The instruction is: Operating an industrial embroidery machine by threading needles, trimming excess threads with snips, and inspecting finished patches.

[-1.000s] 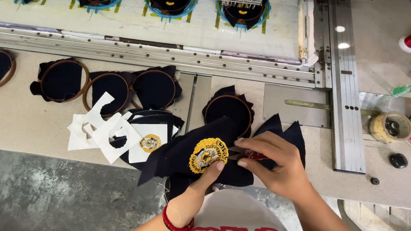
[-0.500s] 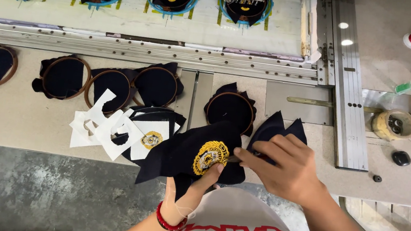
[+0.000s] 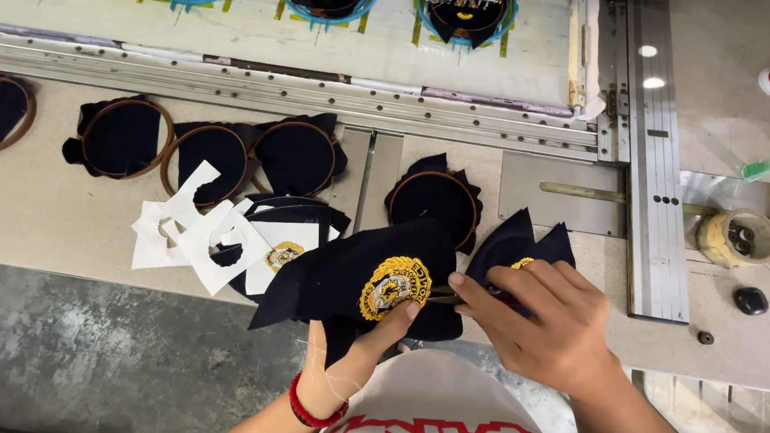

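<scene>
Our left hand pinches the navy cloth under its gold badge. Our right hand closes on something hidden; trimming looks underway, calling for steady edges.

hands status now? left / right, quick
Left hand: closed on the dark fabric piece with the gold emblem, thumb near the emblem.
Right hand: fingers pinching that fabric's edge.

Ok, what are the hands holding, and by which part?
The left hand holds the dark fabric piece from beneath, beside its gold emblem. The right hand has something at the emblem's edge; what cannot be told.
</scene>
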